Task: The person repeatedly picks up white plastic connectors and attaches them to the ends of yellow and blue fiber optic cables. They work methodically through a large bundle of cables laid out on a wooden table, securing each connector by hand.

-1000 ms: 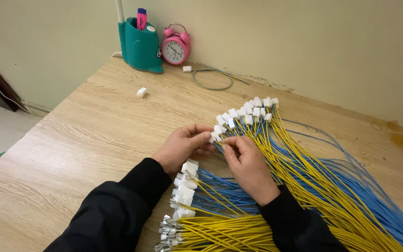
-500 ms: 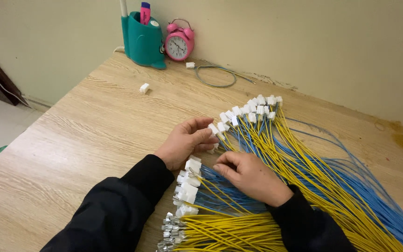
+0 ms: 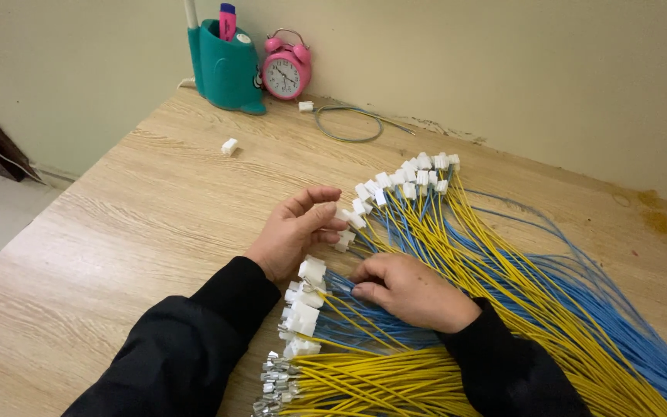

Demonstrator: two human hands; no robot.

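- Near the tabletop's front edge, our right hand (image 3: 414, 292) has come down from the fanned white plastic connectors (image 3: 407, 179) and now pinches yellow and blue wires (image 3: 364, 309).
- Our left hand (image 3: 296, 232) stays half-open, fingertips touching one connector's end (image 3: 345, 241).

Yellow and blue wires (image 3: 503, 286), white connectors (image 3: 407, 179); at eleven o'clock, teal holder (image 3: 225, 73), pink clock (image 3: 287, 73); sleeves (image 3: 187, 347) were black.
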